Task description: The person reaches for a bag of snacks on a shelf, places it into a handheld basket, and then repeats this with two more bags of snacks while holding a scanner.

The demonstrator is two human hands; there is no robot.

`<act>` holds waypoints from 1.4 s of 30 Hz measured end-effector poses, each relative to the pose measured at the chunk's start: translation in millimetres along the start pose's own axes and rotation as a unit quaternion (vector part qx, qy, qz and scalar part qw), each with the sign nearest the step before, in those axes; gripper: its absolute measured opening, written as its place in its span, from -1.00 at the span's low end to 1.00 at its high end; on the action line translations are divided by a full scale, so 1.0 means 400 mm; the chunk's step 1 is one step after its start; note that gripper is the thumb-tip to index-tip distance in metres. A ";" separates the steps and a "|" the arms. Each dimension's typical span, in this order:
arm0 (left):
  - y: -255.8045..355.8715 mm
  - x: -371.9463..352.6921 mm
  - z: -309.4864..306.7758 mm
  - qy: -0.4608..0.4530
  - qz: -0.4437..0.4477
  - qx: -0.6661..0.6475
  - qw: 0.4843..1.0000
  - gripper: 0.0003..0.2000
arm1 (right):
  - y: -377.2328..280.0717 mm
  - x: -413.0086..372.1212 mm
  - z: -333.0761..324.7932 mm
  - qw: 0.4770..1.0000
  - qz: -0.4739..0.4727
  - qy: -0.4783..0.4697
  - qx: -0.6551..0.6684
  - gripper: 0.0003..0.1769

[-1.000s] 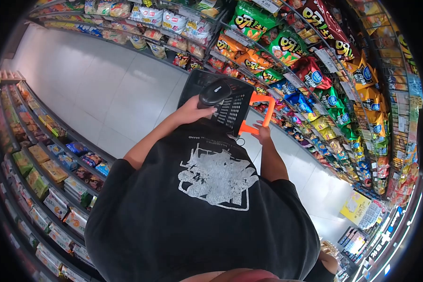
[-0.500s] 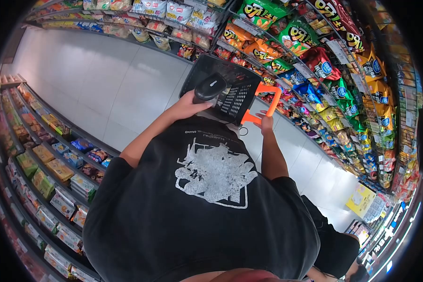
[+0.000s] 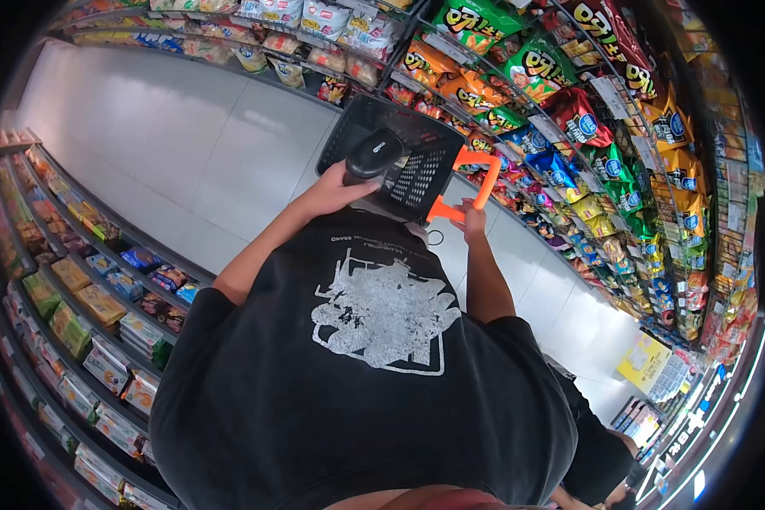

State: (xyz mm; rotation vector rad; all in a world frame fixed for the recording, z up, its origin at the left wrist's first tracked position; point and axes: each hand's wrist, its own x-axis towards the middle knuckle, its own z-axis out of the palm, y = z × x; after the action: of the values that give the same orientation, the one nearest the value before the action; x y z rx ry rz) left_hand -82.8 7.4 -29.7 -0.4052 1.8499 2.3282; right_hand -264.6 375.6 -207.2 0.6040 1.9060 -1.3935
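My left hand (image 3: pixel 333 191) is closed around a black handheld device (image 3: pixel 376 153) with a rounded head and a small white mark, shaped like a barcode scanner. The device is over the near side of a black shopping basket (image 3: pixel 431 176) with perforated walls. My right hand (image 3: pixel 471 223) is wrapped round the lower part of the basket's orange handle (image 3: pixel 490 183), which sticks out to the right. Much of the basket's inside is dark or hidden by the device, so I cannot make out its contents. A small ring (image 3: pixel 435 237) hangs near my right wrist.
Snack bags (image 3: pixel 540 72) fill the racks ahead and to the right. Boxed goods (image 3: pixel 106 365) line the shelves (image 3: pixel 187 268) on the left. A pale tiled floor (image 3: pixel 195 136) runs between them. Another person in dark clothes (image 3: pixel 599 459) is behind me at lower right, near a yellow sign (image 3: pixel 646 357).
The basket, the device and both hands have shifted slightly left in the view. The shelves on both sides have moved a little as well. Both grips look the same.
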 end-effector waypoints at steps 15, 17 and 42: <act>-0.027 0.110 0.091 0.005 0.033 -0.033 0.999 -0.74 | -0.026 0.029 -0.054 0.995 0.085 -0.048 0.008 -0.42; -0.028 0.119 0.096 0.007 0.028 -0.036 0.999 -0.74 | -0.031 0.026 -0.055 0.994 0.099 -0.048 0.015 -0.33; -0.014 0.016 0.018 0.037 -0.008 -0.029 0.999 -0.69 | -0.030 0.043 0.084 0.999 0.007 0.028 -0.016 -0.26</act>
State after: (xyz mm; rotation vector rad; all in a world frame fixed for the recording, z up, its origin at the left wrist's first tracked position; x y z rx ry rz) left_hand -88.0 15.2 -35.4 -0.5186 1.8069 2.3921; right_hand -275.6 339.5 -219.0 0.6442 1.9612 -1.3475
